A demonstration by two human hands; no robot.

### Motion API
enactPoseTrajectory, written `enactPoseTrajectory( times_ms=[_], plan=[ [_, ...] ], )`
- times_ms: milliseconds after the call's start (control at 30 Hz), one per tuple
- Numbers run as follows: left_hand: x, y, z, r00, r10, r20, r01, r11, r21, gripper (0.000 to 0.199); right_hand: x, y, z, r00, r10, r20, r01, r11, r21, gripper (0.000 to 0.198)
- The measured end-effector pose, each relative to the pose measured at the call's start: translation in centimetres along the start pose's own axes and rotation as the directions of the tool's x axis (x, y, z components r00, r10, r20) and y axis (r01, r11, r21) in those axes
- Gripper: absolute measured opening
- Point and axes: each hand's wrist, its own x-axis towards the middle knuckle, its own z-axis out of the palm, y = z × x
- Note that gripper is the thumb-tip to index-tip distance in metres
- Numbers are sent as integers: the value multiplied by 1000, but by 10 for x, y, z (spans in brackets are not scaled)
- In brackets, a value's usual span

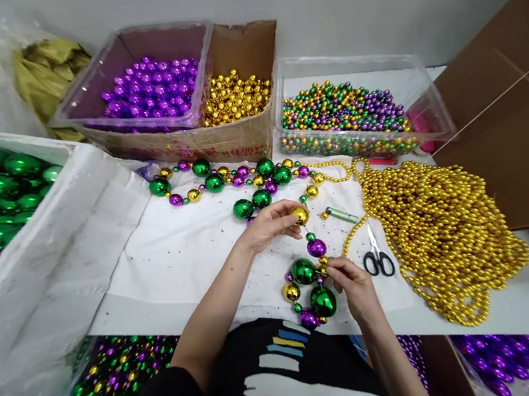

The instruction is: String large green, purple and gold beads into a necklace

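My left hand (276, 223) pinches a shiny gold bead (301, 216) at the middle of the white cloth. Below it on the strand come a small green bead and a purple bead (316, 247). My right hand (352, 281) has thumb and finger closed on the strand near a small gold bead (323, 264). Beside those fingers lie two large green beads (323, 300) and a few smaller purple and gold ones, close to the table's front edge. Further back, a bead garland (214, 182) in green, gold and purple stretches across the cloth.
Scissors (377, 259) and a green lighter (342, 214) lie right of my hands, near a heap of gold bead chains (442, 229). Behind stand a cardboard box (174, 144) of purple and gold beads and a clear bin (353, 61). A white foam box (71, 223) borders the left.
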Motion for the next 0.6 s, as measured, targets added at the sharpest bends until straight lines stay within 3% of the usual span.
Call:
enactPoseTrajectory(
  times_ms=[400, 600],
  plan=[
    [-3, -12, 11, 997, -29, -77, 34, 997, 64, 54, -1, -7, 5, 999, 30, 11, -30, 999, 22, 23],
    [-2, -5, 15, 1000, -27, 11, 24, 978, 207, 39, -7, -13, 2, 990, 119, 70, -127, 986, 110, 28]
  ],
)
